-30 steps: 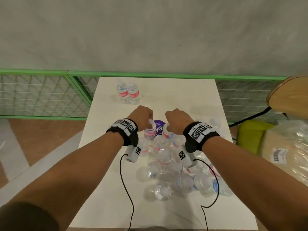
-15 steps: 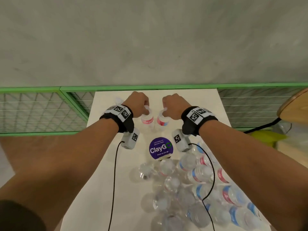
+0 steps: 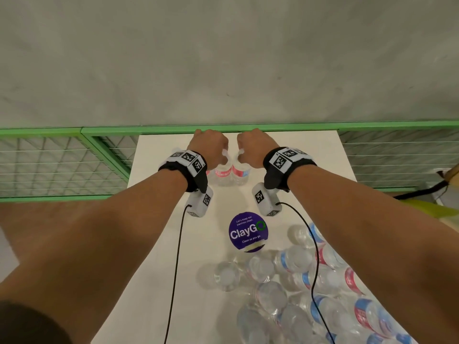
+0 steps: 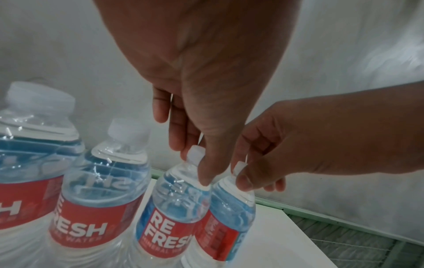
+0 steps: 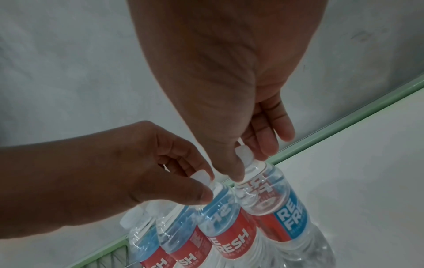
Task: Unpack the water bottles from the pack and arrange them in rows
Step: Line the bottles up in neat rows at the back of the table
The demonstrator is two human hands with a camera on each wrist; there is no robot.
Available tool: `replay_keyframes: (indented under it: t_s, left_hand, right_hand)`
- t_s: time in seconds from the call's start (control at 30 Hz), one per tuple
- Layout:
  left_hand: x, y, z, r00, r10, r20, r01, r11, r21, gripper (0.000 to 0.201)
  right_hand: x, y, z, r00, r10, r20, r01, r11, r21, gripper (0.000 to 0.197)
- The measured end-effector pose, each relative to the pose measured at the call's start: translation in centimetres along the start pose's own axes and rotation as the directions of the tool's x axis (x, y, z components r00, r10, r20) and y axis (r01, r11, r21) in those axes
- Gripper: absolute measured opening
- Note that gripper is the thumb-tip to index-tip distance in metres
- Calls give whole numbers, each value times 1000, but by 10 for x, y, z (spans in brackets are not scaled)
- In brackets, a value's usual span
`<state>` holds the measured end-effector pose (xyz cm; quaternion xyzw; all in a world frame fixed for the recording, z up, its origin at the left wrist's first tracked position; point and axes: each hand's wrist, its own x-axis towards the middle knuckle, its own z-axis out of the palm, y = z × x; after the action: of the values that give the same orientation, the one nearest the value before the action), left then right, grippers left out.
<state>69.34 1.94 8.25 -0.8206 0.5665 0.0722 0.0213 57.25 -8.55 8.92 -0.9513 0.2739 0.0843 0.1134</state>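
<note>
My left hand [image 3: 214, 150] pinches the white cap of a clear water bottle [image 4: 174, 208] with a red and blue label. My right hand [image 3: 248, 148] pinches the cap of a second bottle [image 5: 270, 199] right beside it. Both bottles [image 3: 231, 173] hang upright, side by side, near the far edge of the white table [image 3: 310, 175]. I cannot tell whether their bases touch it. To their left two more bottles [image 4: 101, 190] stand in line with them. The opened pack's loose bottles [image 3: 298, 281] lie heaped at the near right.
A round purple sticker [image 3: 248, 232] lies on the table between the row and the heap. A green rail [image 3: 273, 127] with wire mesh runs behind the far edge, before a grey wall. Black wrist cables [image 3: 177, 256] trail over the table.
Both hands lifted a bottle each from the heap and carried them forward over the sticker to the far edge, beside the two standing bottles. The head leaned forward too.
</note>
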Motion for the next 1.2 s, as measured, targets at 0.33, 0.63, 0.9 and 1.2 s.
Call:
replay_keyframes:
  t_s: [0.33,0.63,0.9,1.2]
  left_hand:
    - [0,-7,6,1000,9,-23,-10,1000,-18,30]
    - [2,-7,7,1000,12,-28,-13,1000,-24,29]
    - [2,-10,7,999,15,-43,-18,998,-53,31]
    - [4,-9,9,999,2,-36,-4,998,-66,30]
  right_hand:
    - [-1,-1,3,999,33,-28,-34,998,-49,36]
    - [-1,3,-3,1000,-24,2,24,1000,-11,25]
    - [-1,3,-1,1000,-13,-9,12,1000,-19,28]
    - [-7,8,-5,998,-61,-3,61,998,-17,24]
